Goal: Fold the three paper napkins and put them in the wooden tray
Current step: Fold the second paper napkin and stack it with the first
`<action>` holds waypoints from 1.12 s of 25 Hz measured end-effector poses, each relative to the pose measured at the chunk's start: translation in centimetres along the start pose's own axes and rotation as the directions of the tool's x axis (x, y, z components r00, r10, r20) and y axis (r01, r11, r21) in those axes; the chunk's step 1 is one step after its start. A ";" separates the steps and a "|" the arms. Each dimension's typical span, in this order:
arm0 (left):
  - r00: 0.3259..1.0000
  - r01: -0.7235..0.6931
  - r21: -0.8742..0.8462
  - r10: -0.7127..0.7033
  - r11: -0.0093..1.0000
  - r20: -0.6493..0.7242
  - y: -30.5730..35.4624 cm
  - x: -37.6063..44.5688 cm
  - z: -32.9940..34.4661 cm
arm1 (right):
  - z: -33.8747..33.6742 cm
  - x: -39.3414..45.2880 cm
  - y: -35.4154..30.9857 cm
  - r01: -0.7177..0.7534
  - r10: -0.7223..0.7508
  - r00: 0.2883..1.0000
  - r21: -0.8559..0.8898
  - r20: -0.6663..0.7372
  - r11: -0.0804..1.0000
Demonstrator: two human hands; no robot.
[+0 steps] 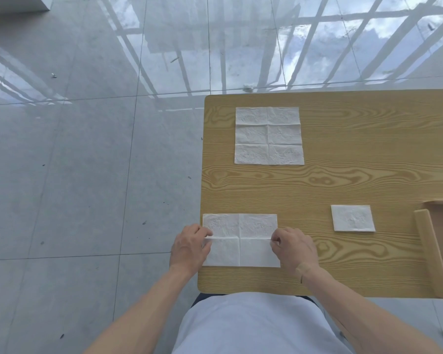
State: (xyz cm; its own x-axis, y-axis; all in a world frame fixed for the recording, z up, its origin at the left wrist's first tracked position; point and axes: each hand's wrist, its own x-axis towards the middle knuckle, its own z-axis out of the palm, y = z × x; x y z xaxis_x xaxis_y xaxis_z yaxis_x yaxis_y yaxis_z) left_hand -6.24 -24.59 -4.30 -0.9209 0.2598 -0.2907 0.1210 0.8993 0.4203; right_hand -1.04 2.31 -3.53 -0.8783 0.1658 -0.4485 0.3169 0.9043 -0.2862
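The near napkin (241, 240) lies at the front left corner of the table (343, 180). The left hand (189, 247) pinches the left end of its middle crease; the right hand (293, 250) pinches the right end. A fully unfolded napkin (269, 136) lies flat farther back. A small folded napkin (353, 217) rests just left of the wooden tray (435, 251), apart from it, at the right edge.
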 end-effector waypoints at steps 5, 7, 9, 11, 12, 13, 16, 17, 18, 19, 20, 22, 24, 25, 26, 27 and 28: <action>0.990 -0.140 0.126 0.138 0.982 0.022 -0.2 0.2 0.3 | 0.3 -0.5 -0.2 0.185 -0.195 0.972 -0.090 -0.127 0.979; 0.979 -0.202 0.165 0.194 0.965 0.061 0.3 0.6 0.3 | 0.3 -0.4 -0.4 0.245 -0.259 0.961 -0.137 -0.095 0.960; 0.974 -0.223 0.193 0.210 0.956 0.085 0.7 0.8 0.3 | 0.4 -0.3 -0.4 0.261 -0.274 0.959 -0.153 -0.075 0.953; 0.974 -0.222 0.201 0.207 0.954 0.089 0.9 1.0 0.3 | 0.4 -0.2 -0.3 0.272 -0.286 0.955 -0.159 -0.077 0.949; 0.975 -0.216 0.201 0.202 0.956 0.087 1.0 1.0 0.3 | 0.4 -0.2 -0.2 0.279 -0.295 0.952 -0.160 -0.084 0.947; 0.977 -0.208 0.196 0.195 0.958 0.083 1.1 1.1 0.4 | 0.5 -0.2 -0.3 0.285 -0.302 0.949 -0.159 -0.094 0.945; 0.981 -0.190 0.172 0.180 0.967 0.076 1.3 1.1 0.4 | 0.7 0.0 -0.4 0.269 -0.282 0.954 -0.129 -0.098 0.955; 0.981 -0.187 0.164 0.177 0.969 0.075 1.4 1.2 0.4 | 0.8 0.0 -0.4 0.257 -0.267 0.960 -0.114 -0.087 0.960; 0.982 -0.183 0.155 0.173 0.971 0.073 1.4 1.2 0.4 | 0.9 0.1 -0.4 0.247 -0.254 0.964 -0.099 -0.073 0.964; 0.983 -0.179 0.146 0.170 0.973 0.070 1.4 1.2 0.4 | 0.9 0.2 -0.4 0.240 -0.245 0.968 -0.088 -0.058 0.967; 0.984 -0.175 0.137 0.167 0.975 0.068 1.5 1.2 0.4 | 1.0 0.3 -0.4 0.234 -0.238 0.970 -0.080 -0.042 0.969; 0.984 -0.170 0.119 0.163 0.978 0.067 1.6 1.3 0.2 | 0.9 0.5 -0.5 0.225 -0.227 0.974 -0.059 -0.021 0.973; 0.985 -0.165 0.098 0.159 0.981 0.064 1.7 1.4 0.0 | 0.9 0.7 -0.5 0.224 -0.224 0.974 -0.033 -0.010 0.974; 0.986 -0.162 0.088 0.158 0.983 0.056 1.7 1.5 -0.1 | 0.7 0.7 -0.5 0.228 -0.228 0.974 -0.028 -0.008 0.973; 0.986 -0.163 0.076 0.160 0.984 0.043 1.7 1.5 -0.2 | 0.5 0.7 -0.4 0.234 -0.235 0.972 -0.026 -0.010 0.972; 0.986 -0.167 0.066 0.165 0.984 0.029 1.7 1.4 -0.3 | 0.2 0.6 -0.4 0.242 -0.243 0.970 -0.024 -0.019 0.970; 0.985 -0.173 0.058 0.172 0.983 0.017 1.7 1.4 -0.4 | 0.0 0.5 -0.3 0.248 -0.249 0.968 -0.021 -0.029 0.969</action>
State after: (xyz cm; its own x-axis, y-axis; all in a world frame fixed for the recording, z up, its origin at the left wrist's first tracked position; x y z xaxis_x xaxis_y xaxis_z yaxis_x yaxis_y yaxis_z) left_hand -7.52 -22.87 -3.67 -0.8797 0.4167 -0.2290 0.2996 0.8597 0.4136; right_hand -1.61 2.18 -3.67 -0.9395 -0.0527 -0.3384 0.0817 0.9251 -0.3708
